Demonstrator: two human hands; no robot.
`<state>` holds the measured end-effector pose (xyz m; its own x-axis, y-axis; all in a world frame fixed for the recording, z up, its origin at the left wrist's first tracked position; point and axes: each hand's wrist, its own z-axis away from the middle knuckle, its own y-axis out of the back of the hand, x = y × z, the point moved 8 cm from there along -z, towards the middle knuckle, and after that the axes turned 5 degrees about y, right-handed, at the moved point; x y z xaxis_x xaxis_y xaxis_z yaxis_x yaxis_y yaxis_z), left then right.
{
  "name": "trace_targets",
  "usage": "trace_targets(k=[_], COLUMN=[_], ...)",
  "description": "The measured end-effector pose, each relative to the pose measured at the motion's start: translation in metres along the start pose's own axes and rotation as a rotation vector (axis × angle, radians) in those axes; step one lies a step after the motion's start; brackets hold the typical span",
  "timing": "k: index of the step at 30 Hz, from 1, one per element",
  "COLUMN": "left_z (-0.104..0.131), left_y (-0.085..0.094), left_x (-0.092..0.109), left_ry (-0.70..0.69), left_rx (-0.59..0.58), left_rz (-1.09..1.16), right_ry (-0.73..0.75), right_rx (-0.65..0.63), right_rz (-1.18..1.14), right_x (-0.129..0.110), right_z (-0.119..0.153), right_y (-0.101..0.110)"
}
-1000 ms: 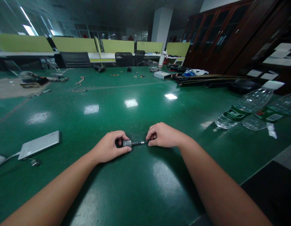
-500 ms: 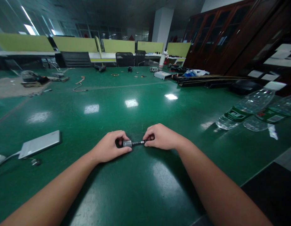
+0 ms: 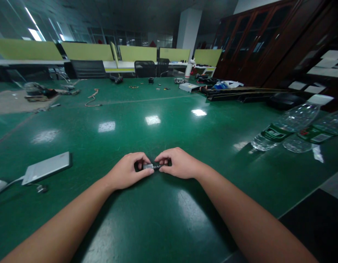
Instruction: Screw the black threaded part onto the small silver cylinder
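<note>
My left hand (image 3: 127,171) is closed around a small silver metal cylinder (image 3: 148,166), thumb in front and fingers behind, low over the green tabletop. Just right of it, my right hand (image 3: 182,163) pinches a thin dark shaft-like piece (image 3: 157,166) between thumb and fingertips. This dark piece lies in line with the cylinder's right end. The fingertips of both hands are almost touching. Most of the shaft's right end is hidden by my right fingers, and I cannot tell exactly how the two pieces join.
On the left lie a silver flat box (image 3: 47,168) with a cable and a small metal part (image 3: 42,189). Clear water bottles (image 3: 284,126) stand at right. A cord (image 3: 93,98), a white box (image 3: 188,87) and dark strips (image 3: 237,94) lie farther back on the green table (image 3: 125,120).
My right hand has moved left toward the cylinder, and the visible length of shaft between the hands has shrunk. My left hand has stayed nearly still.
</note>
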<state>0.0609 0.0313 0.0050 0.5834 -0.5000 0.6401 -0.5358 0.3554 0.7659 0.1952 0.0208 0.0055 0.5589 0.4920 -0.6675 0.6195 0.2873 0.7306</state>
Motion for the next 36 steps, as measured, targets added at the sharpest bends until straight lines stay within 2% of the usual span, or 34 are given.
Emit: trace_targets(k=[12,15,24,36], left_z=[-0.003,-0.006,-0.024,-0.021], left_y=[0.005,0.01,0.022,0.032], left_x=[-0.005,-0.007,-0.018,-0.012], left_ry=[0.011,-0.008,0.075,0.067], left_rx=[-0.004,0.013,0.015,0.028], left_rz=[0.009,0.043,0.049,0.003], right_ry=[0.038,0.035,0.06,0.05], right_rx=[-0.038,-0.031,0.003,0.036], right_rz=[0.04,0.041,0.021,-0.014], right_x=[-0.009,-0.008,-0.001,-0.007], right_z=[-0.006,-0.012,-0.03,-0.035], right_y=[-0.001,0.0,0.005,0.012])
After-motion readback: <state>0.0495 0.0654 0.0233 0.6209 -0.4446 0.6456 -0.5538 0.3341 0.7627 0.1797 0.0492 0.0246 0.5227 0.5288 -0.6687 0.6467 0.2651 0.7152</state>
